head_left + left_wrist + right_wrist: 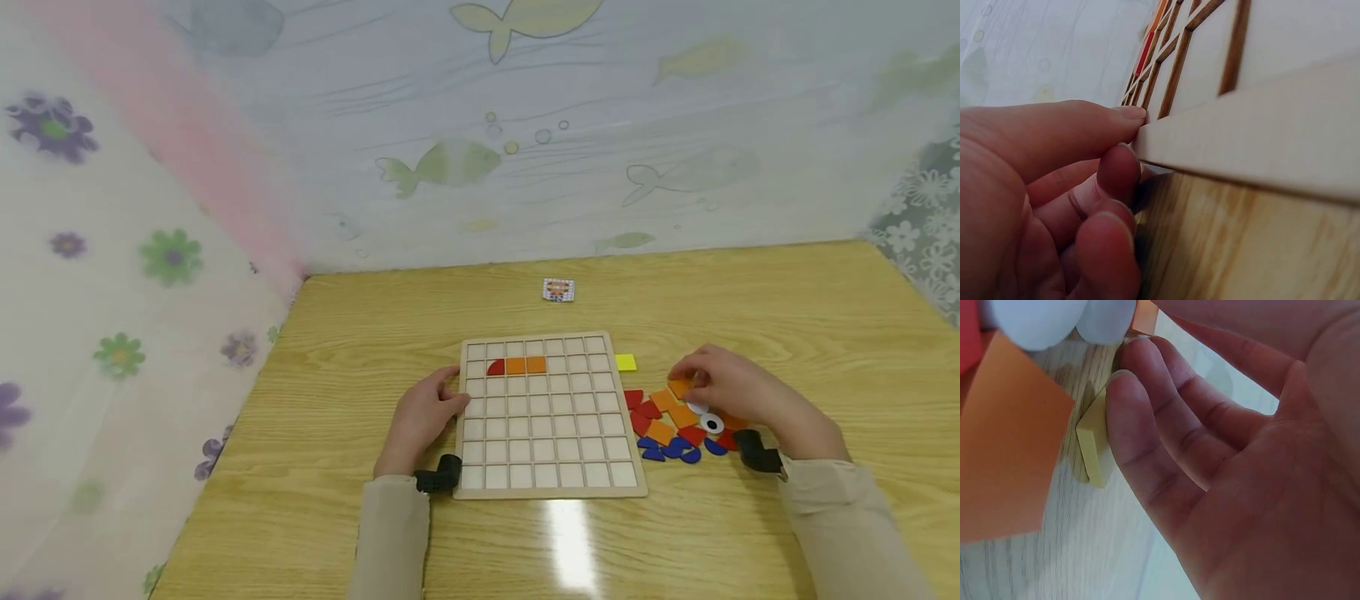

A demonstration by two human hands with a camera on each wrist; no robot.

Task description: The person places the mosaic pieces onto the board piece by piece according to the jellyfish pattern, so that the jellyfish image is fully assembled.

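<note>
A light wooden grid board (551, 492) lies on the table, with a red quarter-circle tile (496, 367) and two orange square tiles (526, 366) in its second row. At the board's left edge my left hand (423, 417) grips the frame, thumb on top of the rim and fingers bent against the side in the left wrist view. My right hand (723, 383) is over the loose pieces beyond the board's right side. Its thumb and fingertips pinch an orange square tile (680, 388), partly hidden by the hand; a corner shows in the right wrist view.
Around the right hand lie loose orange squares (661, 432), red pieces (640, 422), blue half-circles (691, 456) and a white disc with a black dot (712, 423). A yellow square (626, 362) sits by the board's upper right. Farther back is a small pattern card (558, 290).
</note>
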